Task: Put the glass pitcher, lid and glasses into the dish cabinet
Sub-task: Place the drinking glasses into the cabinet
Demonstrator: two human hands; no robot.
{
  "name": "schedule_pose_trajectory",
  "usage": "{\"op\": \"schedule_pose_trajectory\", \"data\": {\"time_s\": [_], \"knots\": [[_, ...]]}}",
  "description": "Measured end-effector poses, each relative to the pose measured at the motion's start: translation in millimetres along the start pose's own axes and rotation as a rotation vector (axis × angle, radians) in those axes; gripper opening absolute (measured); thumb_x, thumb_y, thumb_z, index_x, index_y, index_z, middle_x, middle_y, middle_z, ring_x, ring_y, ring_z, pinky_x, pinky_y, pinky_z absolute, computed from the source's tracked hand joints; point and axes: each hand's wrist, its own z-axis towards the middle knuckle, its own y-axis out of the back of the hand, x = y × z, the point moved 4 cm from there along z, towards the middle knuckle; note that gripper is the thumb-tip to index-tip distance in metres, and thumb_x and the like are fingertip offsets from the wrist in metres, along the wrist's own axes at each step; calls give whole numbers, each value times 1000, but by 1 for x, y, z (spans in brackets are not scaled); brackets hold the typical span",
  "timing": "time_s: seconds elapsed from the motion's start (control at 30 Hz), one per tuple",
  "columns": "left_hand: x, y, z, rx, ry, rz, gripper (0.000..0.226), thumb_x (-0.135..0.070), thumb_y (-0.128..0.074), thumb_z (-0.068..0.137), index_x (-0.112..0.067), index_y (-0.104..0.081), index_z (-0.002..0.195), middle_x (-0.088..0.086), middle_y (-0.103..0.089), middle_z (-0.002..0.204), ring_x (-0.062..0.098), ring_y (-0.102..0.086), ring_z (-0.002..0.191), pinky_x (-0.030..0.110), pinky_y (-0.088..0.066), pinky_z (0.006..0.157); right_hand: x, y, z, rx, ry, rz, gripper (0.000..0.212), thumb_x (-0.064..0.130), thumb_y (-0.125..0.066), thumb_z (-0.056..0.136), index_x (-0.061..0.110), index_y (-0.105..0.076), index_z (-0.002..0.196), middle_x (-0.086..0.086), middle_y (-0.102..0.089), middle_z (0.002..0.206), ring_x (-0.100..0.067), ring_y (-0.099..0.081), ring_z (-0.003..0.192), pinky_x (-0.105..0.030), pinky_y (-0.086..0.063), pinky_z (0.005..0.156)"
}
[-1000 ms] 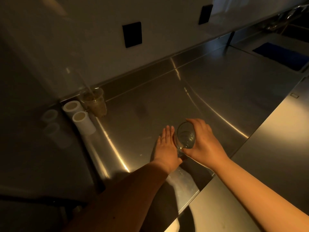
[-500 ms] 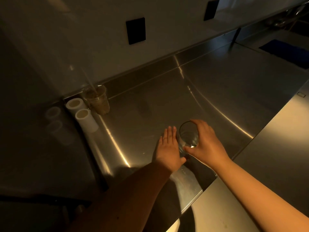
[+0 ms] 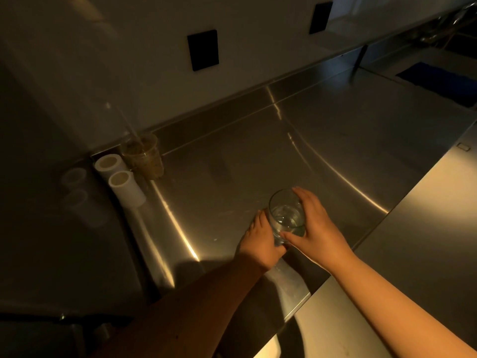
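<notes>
A clear drinking glass (image 3: 285,215) is held over the steel counter (image 3: 322,140), mouth tilted toward me. My right hand (image 3: 315,228) is wrapped around its right side, thumb across the lower front. My left hand (image 3: 260,241) lies flat with fingers together, pressed against the glass's left lower side. No pitcher, lid or dish cabinet shows in this view.
At the back left stand a plastic cup with a brownish drink and straw (image 3: 144,156) and two white rolls (image 3: 120,182) against a dark reflective panel. Black wall plates (image 3: 203,49) sit above the backsplash. A blue cloth (image 3: 441,81) lies far right by a sink.
The glass has turned more upright in my right hand and shifted slightly toward me. My left hand stays flat beside it.
</notes>
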Motion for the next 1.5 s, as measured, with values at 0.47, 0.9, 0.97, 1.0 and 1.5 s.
{"op": "schedule_pose_trajectory", "data": {"time_s": [0.47,0.9,0.97,1.0,1.5], "knots": [[-23,-51,-11,-604,383,-501,76,-14,-70,79,-22,-28,142,8,-43,141,21,-46,127,36,-41,104,1,-5,-1,-109,-77,33,99,46,-77,63,22,-25,144,1,-33,137,-16,-42,120,-23,-38,91],[-24,-37,-9,-516,332,-587,55,-17,-51,90,-26,-31,141,6,-41,141,20,-43,128,37,-39,106,13,-2,-1,-131,-109,-18,97,56,-69,65,21,-26,144,-2,-33,138,-17,-42,122,-22,-38,88],[-28,-31,-13,-506,352,-593,60,-15,-59,88,-20,-32,141,6,-42,141,20,-43,128,29,-36,107,14,1,-1,-128,-116,-10,98,57,-69,64,21,-25,144,-2,-33,139,-17,-42,123,-22,-38,90],[-30,-27,-15,-491,357,-613,63,-14,-62,86,-17,-31,142,6,-41,141,20,-42,129,25,-33,107,15,3,-1,-129,-117,-4,98,57,-69,64,22,-25,144,-1,-33,139,-17,-42,122,-23,-39,90],[-93,123,-61,-442,-60,-386,95,-35,-78,67,-18,-25,144,0,-32,143,16,-29,131,37,-35,107,97,102,-6,-452,89,190,93,40,-82,61,24,-33,138,6,-32,132,-3,-42,115,-6,-36,90]]}}
